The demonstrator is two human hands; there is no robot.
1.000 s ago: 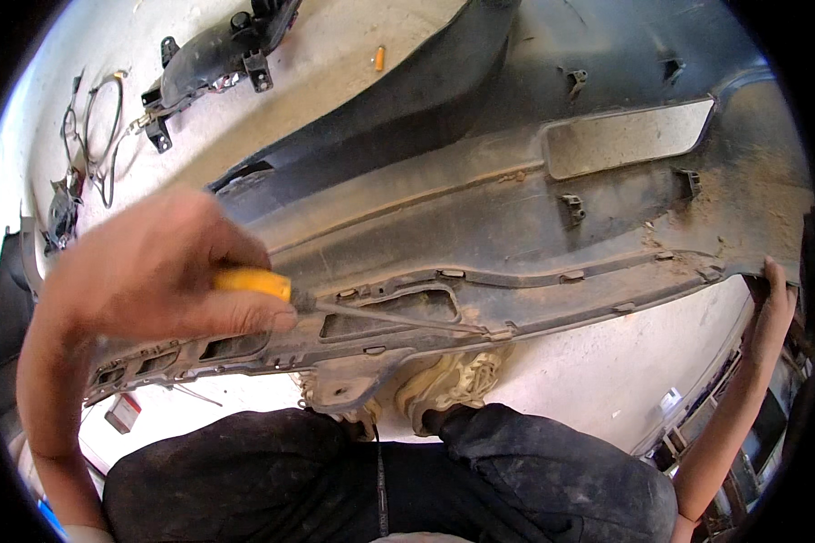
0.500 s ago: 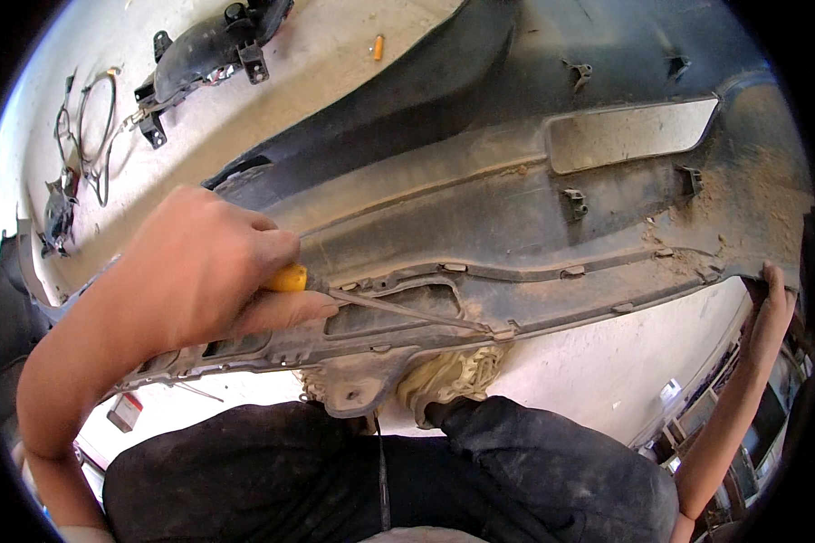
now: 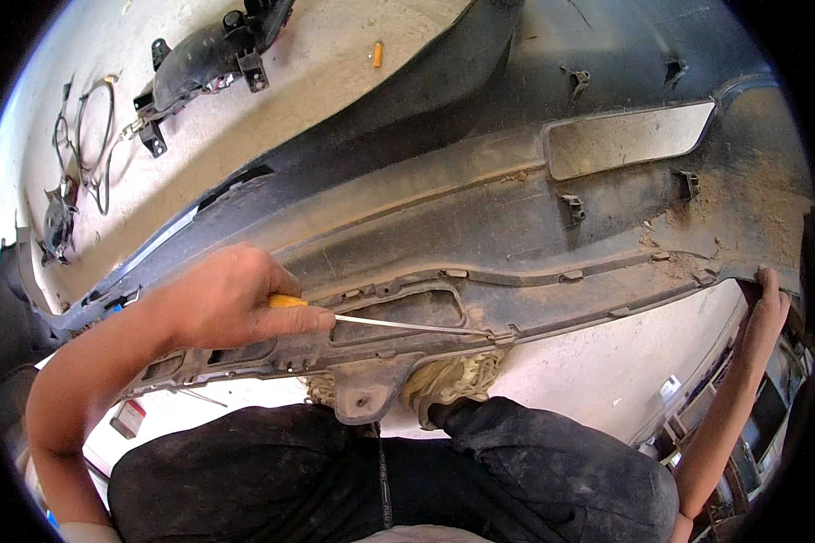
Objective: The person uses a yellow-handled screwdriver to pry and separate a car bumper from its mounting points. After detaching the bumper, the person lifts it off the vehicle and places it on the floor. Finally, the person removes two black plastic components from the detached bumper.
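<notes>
A large dusty black car bumper (image 3: 407,222) lies across in front of me, its inner side up. My left hand (image 3: 226,299) is closed round the yellow handle of a screwdriver (image 3: 398,323). The thin metal shaft slants right and slightly down, and its tip meets a small tab (image 3: 500,336) on the bumper's near edge. At the far right, my right hand (image 3: 768,303) grips the bumper's near edge; part of its fingers is hidden.
Beyond the bumper, a black part with brackets (image 3: 204,77) and a cable (image 3: 109,149) lie on the pale floor, with an orange piece (image 3: 378,54) nearby. My shoes (image 3: 448,385) stand under the near edge. Shelving (image 3: 743,452) is at lower right.
My left hand has lowered, flattening the screwdriver's slant, while the tip stays at the tab. The bumper's far left edge shows more. My right hand keeps its place.
</notes>
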